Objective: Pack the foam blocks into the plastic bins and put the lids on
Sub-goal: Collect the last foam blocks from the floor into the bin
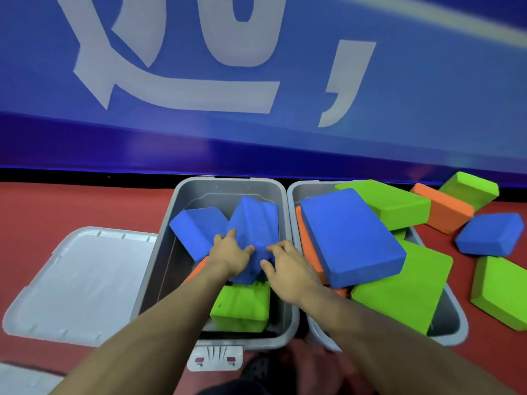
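Observation:
Two grey plastic bins stand side by side on the red floor. In the left bin [159, 252] a tilted blue foam block [253, 223] is gripped by my left hand [231, 252] and my right hand [285, 266], one on each side of its near end. Beside it lies another blue block [194, 232], with an orange block [196, 270] and a green block [242, 306] beneath. The right bin [456, 317] is heaped with a large blue block [350, 238], green blocks [405, 292] and an orange block [306, 243].
A grey lid [77, 283] lies flat left of the bins. Loose blocks sit on the floor at right: blue [490, 235], orange [442, 209], green [470, 189] and green [502, 292]. A blue wall with white letters [176, 92] rises behind. A latch [215, 359] hangs at the left bin's front.

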Available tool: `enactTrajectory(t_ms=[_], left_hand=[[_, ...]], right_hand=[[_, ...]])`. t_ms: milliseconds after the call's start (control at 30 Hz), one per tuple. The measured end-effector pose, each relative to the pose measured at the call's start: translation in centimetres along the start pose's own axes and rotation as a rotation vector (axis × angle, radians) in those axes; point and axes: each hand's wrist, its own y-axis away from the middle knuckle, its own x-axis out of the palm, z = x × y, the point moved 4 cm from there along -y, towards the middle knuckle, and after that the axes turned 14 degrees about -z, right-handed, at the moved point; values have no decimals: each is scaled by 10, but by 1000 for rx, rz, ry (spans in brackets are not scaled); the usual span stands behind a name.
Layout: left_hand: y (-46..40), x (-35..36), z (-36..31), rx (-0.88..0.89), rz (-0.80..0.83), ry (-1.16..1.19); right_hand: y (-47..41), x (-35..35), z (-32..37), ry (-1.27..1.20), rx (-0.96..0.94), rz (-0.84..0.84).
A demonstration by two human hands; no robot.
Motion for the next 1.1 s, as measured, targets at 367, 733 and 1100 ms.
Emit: enactTrajectory(t_ms=[367,733,1100], left_hand=[[83,-34,-65,419,-233,-136],[231,-43,-198,821,-263,-286],[321,99,-330,996,-83,-287]], right_hand=[[51,-89,-22,39,-80,-97],[181,-243,-88,253,-48,-319],[281,-324,-280,314,285,-399]])
